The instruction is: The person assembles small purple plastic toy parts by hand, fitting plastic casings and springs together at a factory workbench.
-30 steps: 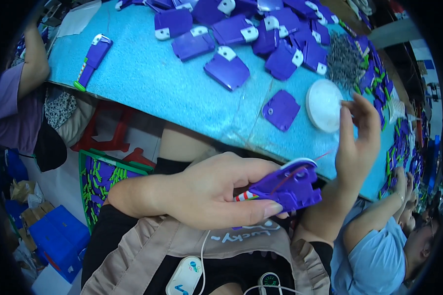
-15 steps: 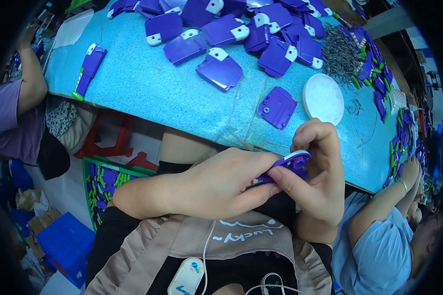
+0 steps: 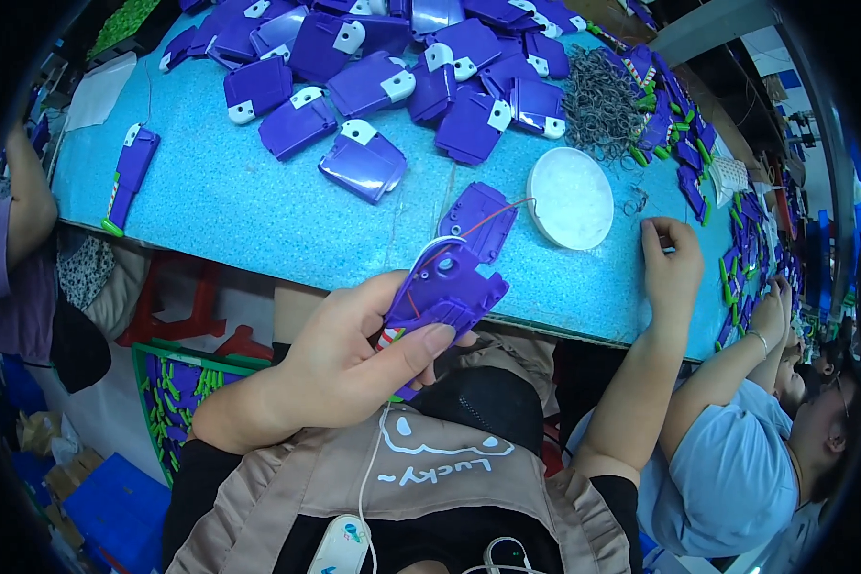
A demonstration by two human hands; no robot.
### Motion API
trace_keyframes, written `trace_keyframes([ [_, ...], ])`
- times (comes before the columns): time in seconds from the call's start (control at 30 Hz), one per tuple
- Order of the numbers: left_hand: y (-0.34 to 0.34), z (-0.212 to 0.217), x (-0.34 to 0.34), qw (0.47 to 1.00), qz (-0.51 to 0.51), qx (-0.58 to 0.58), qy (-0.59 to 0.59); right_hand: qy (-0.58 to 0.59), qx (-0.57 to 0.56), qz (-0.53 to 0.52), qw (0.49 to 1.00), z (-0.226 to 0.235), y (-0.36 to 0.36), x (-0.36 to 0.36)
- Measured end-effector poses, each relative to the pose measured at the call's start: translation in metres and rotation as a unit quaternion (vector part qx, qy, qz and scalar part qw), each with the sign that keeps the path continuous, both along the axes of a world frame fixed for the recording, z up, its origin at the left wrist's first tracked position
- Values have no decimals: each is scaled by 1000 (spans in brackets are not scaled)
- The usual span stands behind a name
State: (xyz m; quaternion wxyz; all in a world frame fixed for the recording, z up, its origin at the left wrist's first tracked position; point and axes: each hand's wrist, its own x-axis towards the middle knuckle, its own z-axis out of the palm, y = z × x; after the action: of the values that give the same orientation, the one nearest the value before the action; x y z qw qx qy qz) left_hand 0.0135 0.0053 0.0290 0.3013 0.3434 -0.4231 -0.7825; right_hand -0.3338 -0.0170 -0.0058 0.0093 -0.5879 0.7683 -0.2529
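Observation:
My left hand [image 3: 354, 349] grips a purple plastic shell [image 3: 454, 287] with a round hole, a white rounded end and a striped edge. A thin reddish wire [image 3: 496, 214] runs from this shell toward a round white dish [image 3: 570, 198]. Just behind the held shell, another purple shell half [image 3: 493, 222] lies on the table, partly covered by it. My right hand [image 3: 673, 258] is at the table to the right of the dish, thumb and fingers curled together in a pinch. Whatever is between the fingertips is too small to make out. Nearby lie a few loose thin metal pieces [image 3: 634, 201].
Purple shells with white corners [image 3: 364, 161] are heaped across the blue table [image 3: 230, 201]. A tangle of grey metal springs or wires [image 3: 598, 105] sits behind the dish. At left lies a purple-and-green piece [image 3: 132, 177]; below it stands a green-rimmed crate [image 3: 143, 402]. Co-workers sit on both sides.
My right hand has left the purple shell and moved right to the loose metal pieces. My left hand has turned the shell, showing its inside. The whole view has shifted.

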Motion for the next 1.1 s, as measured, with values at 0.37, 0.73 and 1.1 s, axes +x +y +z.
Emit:
trace_keyframes([
  [0.37,2,9,6,998,55,-25,11,-111,-18,20,993,3,-11,-7],
  [0.73,-1,6,7,999,50,13,-1,-199,-76,7,977,1,-4,-2],
  [1.1,-4,-4,-3,997,45,-27,-62,-12,-190,85,978,1,3,52],
])
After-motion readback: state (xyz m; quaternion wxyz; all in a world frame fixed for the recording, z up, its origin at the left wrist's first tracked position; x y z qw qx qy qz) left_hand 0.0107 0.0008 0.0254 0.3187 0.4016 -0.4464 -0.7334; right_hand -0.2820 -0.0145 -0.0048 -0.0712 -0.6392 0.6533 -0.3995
